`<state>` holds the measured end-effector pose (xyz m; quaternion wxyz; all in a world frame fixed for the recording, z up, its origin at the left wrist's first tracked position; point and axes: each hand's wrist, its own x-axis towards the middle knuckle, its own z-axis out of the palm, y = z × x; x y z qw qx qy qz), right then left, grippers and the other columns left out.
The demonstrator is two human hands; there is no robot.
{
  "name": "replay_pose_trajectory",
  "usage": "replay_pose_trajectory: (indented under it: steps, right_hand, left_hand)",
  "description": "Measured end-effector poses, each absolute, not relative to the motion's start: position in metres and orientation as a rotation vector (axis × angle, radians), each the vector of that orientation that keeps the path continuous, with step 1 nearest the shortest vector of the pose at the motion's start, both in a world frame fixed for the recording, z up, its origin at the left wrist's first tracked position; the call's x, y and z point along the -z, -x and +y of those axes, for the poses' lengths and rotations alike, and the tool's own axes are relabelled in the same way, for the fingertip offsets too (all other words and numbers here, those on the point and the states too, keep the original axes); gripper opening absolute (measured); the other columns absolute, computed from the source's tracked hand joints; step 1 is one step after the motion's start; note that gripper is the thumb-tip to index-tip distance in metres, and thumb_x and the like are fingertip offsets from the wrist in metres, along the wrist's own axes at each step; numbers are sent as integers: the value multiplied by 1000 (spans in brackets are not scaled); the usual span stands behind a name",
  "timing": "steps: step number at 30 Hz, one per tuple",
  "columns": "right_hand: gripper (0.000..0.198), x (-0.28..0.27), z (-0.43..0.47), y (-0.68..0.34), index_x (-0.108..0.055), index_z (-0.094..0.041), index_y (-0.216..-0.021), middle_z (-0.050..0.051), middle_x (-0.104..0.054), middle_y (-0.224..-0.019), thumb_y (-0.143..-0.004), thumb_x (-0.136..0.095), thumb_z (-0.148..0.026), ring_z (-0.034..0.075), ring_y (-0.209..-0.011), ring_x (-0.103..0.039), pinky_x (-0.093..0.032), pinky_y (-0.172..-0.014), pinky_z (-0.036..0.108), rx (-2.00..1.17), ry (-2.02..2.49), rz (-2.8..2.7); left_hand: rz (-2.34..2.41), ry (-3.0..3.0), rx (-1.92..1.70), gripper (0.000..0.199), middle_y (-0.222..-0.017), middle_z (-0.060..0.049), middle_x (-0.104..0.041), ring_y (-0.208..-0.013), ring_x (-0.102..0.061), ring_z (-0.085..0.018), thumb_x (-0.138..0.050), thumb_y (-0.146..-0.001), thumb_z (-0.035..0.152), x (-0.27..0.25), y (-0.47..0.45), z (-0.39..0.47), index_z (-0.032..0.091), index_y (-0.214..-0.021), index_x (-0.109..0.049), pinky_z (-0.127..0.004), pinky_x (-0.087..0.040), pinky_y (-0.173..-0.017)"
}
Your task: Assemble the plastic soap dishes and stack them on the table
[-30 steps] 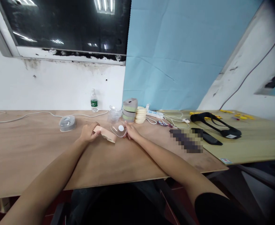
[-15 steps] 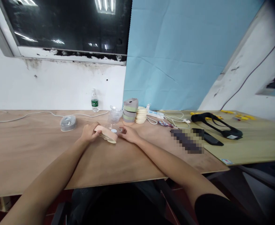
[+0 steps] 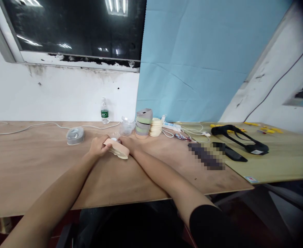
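My left hand [image 3: 99, 146] is closed round the left end of a pale pink, cream-edged curved shell [image 3: 117, 148], thumb on the near side, holding it tilted above the table. Just behind the shell, my right hand [image 3: 127, 142] pinches a clear plastic cup-like piece with a white disc [image 3: 114, 138]. Its fingertips are partly hidden by the shell. Nested clear plastic pieces [image 3: 127, 126] stand beyond my right hand. To their right are stacked grey-and-green shells [image 3: 143, 123] and a stack of cream rings [image 3: 155, 127].
A grey round case [image 3: 75, 135] lies at the left, and a water bottle [image 3: 104, 112] stands by the wall. White cables and a power strip [image 3: 171, 126] run along the back. Black strapped gear [image 3: 252, 143] and yellow pieces [image 3: 270, 129] lie at the right.
My right hand has moved left with the clear plastic piece, from beside the pink shell to behind it. My left hand and the shell have hardly moved.
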<state>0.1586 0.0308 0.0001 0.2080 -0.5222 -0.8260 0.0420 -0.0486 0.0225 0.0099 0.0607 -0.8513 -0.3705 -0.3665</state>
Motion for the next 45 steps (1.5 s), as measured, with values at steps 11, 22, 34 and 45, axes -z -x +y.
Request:
replay_pose_trajectory:
  steps: [11, 22, 34, 45]
  right_hand:
    - [38, 9, 56, -136, -55, -22, -122, 5, -68, -101, -86, -52, -34, 21, -91, -61, -42, -71, 28, -183, 1492, -2045]
    - [51, 19, 3, -215, -64, -19, -108, 2, -66, -82, -85, -46, -62, 13, -61, -56, -44, -56, 24, -912, 1185, -1789]
    - [46, 20, -7, -221, -59, -18, -113, 7, -64, -99, -87, -48, -55, 18, -89, -58, -44, -80, 31, -469, 1239, -1909]
    - [41, 17, -3, -222, -53, -23, -100, 3, -65, -92, -90, -37, -59, 18, -83, -62, -45, -72, 29, -513, 1345, -1640]
  left_hand:
    - [-1176, 2593, 1104, 60, -71, -8, -63, -68, -59, -21, -21, -84, 66, -10, 49, 21, 18, -80, -57, -31, -39, -63]
    - [-1244, 2705, 1125, 46, -108, -8, -65, -98, -60, -25, -43, -85, 55, -10, 40, 19, 19, -111, -55, -36, -46, -83]
    - [-1192, 2908, 1076, 63, -129, -14, -52, -120, -50, -29, -50, -83, 54, -7, 33, 12, 16, -131, -40, -45, -41, -101]
    - [-1219, 3057, 951, 130, -153, -22, -17, -134, -32, -36, -72, -64, 55, 10, 27, 18, 14, -146, 19, -46, -36, -106]
